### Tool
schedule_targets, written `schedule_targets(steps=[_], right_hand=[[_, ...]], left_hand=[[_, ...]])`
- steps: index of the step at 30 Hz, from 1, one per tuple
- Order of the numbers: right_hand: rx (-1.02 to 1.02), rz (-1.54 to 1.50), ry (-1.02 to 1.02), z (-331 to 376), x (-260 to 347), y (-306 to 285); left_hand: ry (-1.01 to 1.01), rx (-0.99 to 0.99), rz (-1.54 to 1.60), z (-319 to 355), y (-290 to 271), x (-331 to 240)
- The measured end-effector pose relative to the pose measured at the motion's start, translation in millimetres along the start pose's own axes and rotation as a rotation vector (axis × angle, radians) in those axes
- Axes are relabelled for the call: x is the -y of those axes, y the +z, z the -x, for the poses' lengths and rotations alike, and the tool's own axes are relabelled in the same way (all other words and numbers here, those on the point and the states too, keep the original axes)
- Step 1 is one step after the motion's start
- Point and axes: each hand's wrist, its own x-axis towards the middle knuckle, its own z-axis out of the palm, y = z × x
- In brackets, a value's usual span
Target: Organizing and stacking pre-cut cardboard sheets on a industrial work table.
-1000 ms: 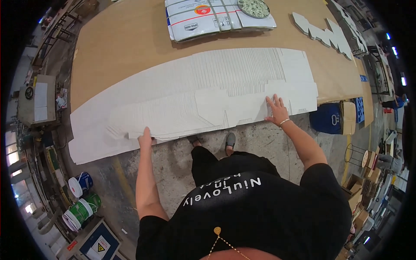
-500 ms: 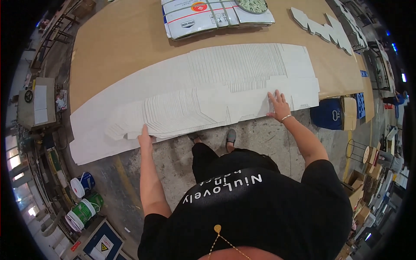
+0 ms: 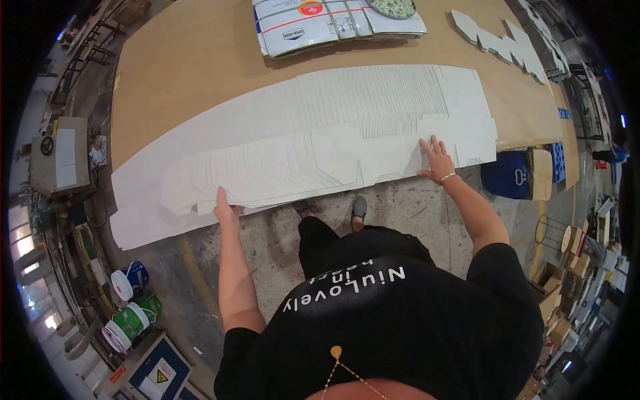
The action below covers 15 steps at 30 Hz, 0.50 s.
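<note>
A wide layer of white die-cut cardboard sheets (image 3: 393, 141) lies fanned out in overlapping steps along the near edge of a brown-covered table. My left hand (image 3: 227, 208) grips the sheets' near edge left of the middle, thumb on top and fingers out of sight beneath. Farther right, my right hand (image 3: 437, 161) rests on the top sheet with its fingers spread, close to the same edge. Between the two hands the stepped edges slant across the upper face.
Behind the sheets lies a strapped white bundle (image 3: 333, 30) with a round dish (image 3: 393, 7) on it. Cut white pieces (image 3: 497, 41) lie at the far right of the brown tabletop (image 3: 180, 87). A blue container (image 3: 505, 175) stands right, buckets (image 3: 130, 327) stand lower left.
Both hands keep their places on the sheets while the view shifts slightly. Near my left hand, the stepped sheet edges look less distinct than before.
</note>
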Motion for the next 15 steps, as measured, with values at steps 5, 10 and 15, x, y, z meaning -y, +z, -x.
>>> schedule_targets(steps=[5,10,15], right_hand=[[-0.006,0.003,-0.073,-19.6,16.9,-10.9],[0.021,-0.008,0.023,4.5,-8.9,5.1],[-0.008,0.006,-0.005,7.4,-7.8,2.6]], left_hand=[[0.808,-0.043,-0.839,-56.2,-29.4,8.3],[1.051,0.373,-1.419,63.3,92.1,-23.5],[0.088,0.102,-0.153,-10.5,5.3,-1.1]])
